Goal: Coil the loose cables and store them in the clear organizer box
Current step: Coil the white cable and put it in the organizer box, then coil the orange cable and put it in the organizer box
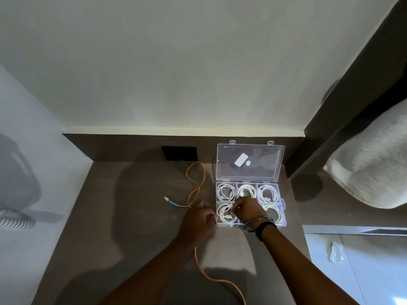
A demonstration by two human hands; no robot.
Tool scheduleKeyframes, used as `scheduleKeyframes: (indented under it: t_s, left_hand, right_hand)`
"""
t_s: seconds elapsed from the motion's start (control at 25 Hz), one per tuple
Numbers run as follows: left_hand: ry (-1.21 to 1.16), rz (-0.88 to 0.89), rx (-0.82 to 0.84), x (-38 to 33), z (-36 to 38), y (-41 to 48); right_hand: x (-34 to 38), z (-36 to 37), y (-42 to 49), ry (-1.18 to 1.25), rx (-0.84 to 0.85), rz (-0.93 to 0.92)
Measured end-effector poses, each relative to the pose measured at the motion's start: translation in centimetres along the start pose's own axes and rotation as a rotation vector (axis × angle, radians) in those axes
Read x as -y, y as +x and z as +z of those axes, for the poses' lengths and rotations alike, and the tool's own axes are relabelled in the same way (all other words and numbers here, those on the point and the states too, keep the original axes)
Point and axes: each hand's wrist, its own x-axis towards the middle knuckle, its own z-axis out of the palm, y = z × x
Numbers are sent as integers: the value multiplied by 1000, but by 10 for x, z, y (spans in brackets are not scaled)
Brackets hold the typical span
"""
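Observation:
The clear organizer box (282,203) lies on the brown table with its lid (250,162) leaning open at the back. Several of its compartments hold coiled white cables, such as the back-right coil (267,193). My right hand (247,209) rests over the front middle compartment, fingers curled on a white coiled cable (225,213) in the front left compartment. Just left of the box, my left hand (198,219) touches the box's front left corner. An orange cable (195,183) loops loose on the table left of the box, passes under my left hand and trails to the near edge.
A short cable with a white plug and blue beads (172,202) lies left of the orange loop. A black square panel (179,153) sits on the low back wall. A white cushion (372,168) lies to the right beyond the table edge.

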Motion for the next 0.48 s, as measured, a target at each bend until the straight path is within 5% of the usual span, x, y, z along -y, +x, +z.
scheduleKeyframes:
  t_s: [0.24,0.48]
  left_hand:
    - [-59,-105,-25,41,-29,-20]
    - [59,108,52,73,-53,-59]
  right_hand:
    - [10,24,-59,226,-304,-61]
    - [45,122,-115,-217,87,-178]
